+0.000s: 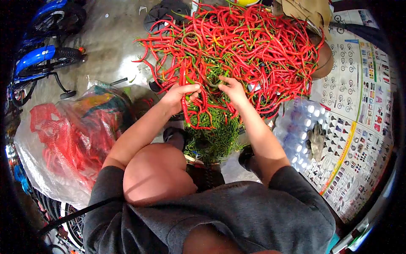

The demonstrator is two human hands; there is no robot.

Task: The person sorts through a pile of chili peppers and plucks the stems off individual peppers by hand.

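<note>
My left hand [179, 96] is closed around several long red chili peppers [185, 111], which hang down from its fingers. A green chili stem sticks up near the thumb. Just to the right, my right hand [233, 89] has its thumb and fingers pinched together; what is between them is too small to make out. A dark, curved chili [210, 81] lies between the two hands, close to the right fingertips. Beyond them spreads a big heap of red chili peppers [253, 46]. Below the hands, between my feet, lies a pile of green stems [220, 137].
Blue bicycles [38, 57] stand at the left. A clear plastic bag with red netting [63, 135] lies beside my left leg. To the right are wrapped plastic bottles [296, 131], a grey glove [316, 142] and printed poster sheets [347, 156]. Cardboard [306, 10] sits behind the heap.
</note>
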